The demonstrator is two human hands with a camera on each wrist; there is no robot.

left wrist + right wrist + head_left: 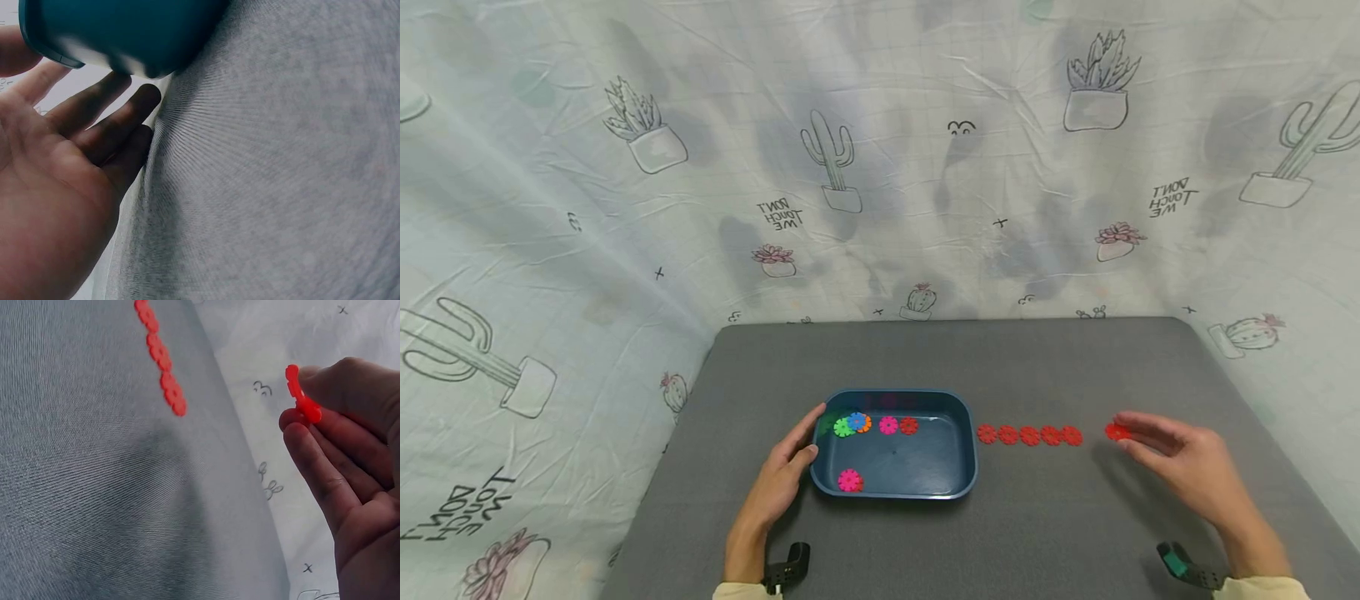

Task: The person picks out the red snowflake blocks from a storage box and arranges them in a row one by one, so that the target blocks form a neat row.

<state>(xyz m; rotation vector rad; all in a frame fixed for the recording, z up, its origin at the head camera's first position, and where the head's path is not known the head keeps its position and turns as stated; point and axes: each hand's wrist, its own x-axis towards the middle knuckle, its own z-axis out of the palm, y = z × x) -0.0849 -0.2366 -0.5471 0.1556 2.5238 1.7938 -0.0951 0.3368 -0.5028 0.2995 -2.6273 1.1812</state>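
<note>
A dark blue tray [895,486] rests on the table, and my left hand [780,477] grips its left side. The thumb lies at the rim; in the left wrist view the other fingers [128,119] reach out along the outer wall. To the right of the tray, my right hand [1187,458] pinches a red notched plastic disc [306,405] between thumb and fingers, held above the table. A row of several red notched discs [1030,436] extends from near the tray's right wall toward this hand, with a gap before it.
Inside the tray lie green [844,427], blue [857,421], orange, pink [888,425] and red discs, mostly along the back; another pink disc [849,480] overlaps a red one in the front left corner. A patterned cloth [880,167] hangs behind the grey table [1037,533].
</note>
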